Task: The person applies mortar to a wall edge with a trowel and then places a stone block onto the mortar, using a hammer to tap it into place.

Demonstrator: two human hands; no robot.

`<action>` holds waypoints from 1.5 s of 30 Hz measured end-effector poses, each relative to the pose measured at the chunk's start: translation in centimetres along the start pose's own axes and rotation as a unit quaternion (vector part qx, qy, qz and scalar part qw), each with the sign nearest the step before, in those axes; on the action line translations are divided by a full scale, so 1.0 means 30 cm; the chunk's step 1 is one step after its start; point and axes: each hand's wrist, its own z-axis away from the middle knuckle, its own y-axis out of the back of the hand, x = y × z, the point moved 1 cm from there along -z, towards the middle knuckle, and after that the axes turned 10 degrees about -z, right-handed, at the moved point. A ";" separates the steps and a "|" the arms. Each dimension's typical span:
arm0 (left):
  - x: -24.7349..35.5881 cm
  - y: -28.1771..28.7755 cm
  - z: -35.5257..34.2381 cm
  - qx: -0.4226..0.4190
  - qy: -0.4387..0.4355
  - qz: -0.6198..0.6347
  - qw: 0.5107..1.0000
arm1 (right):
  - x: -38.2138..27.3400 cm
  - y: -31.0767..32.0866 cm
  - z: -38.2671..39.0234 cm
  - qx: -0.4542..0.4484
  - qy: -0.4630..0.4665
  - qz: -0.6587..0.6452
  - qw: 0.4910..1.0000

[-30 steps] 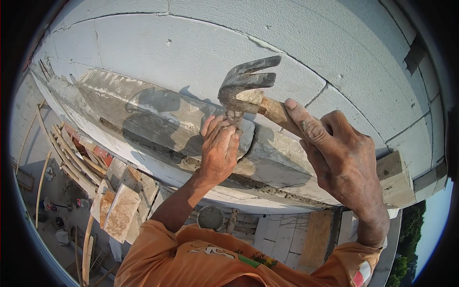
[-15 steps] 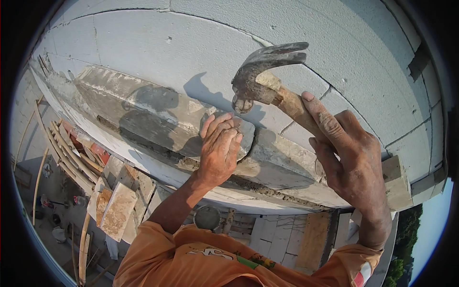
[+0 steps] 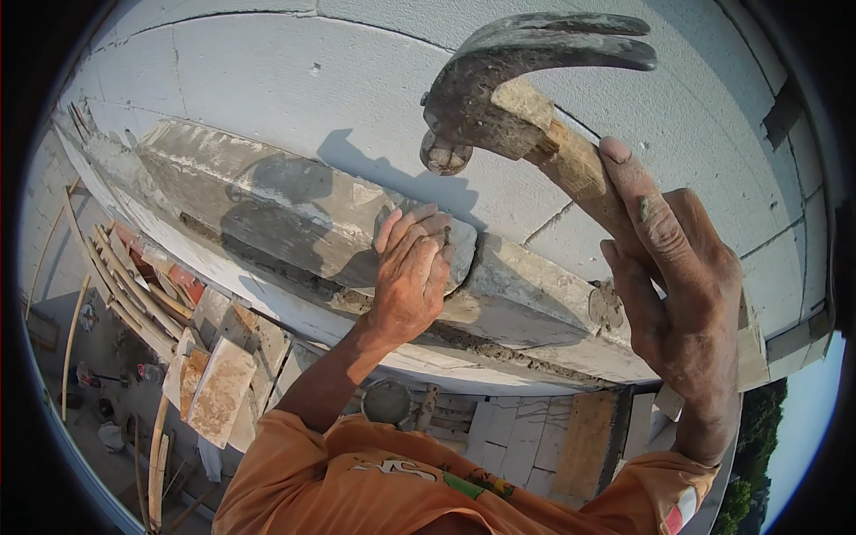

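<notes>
A claw hammer (image 3: 481,94) with a dark metal head and a worn wooden handle is raised in front of the pale block wall. My right hand (image 3: 691,285) is closed around its handle, the index finger stretched along the wood. Below and left of the hammer head, my left hand (image 3: 410,272) rests on the right end of a long grey concrete block (image 3: 276,209), fingers bent over its upper edge. A second concrete block (image 3: 544,308) lies to its right, with a dark narrow gap between the two. Mortar (image 3: 486,348) shows beneath them.
The wall (image 3: 250,71) of large pale blocks rises behind. Down below at left are bamboo poles (image 3: 134,285) and stained boards (image 3: 223,388). A round bucket (image 3: 387,401) of grey material stands beneath the ledge. Planks (image 3: 584,446) lie lower right.
My right hand has lifted the hammer up and slightly right, away from the concrete block; its shadow on the wall has shifted too. My left hand stays in nearly the same place.
</notes>
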 end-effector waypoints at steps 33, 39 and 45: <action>-0.010 -0.029 0.026 0.015 -0.012 -0.025 1.000 | 0.020 -0.019 0.012 -0.039 -0.002 0.039 0.998; -0.003 -0.036 0.021 0.011 -0.009 -0.025 1.000 | 0.019 -0.026 0.012 -0.108 -0.036 0.072 0.991; 0.012 -0.059 0.013 0.050 0.031 -0.013 0.998 | 0.023 -0.003 0.035 -0.072 -0.040 0.056 0.995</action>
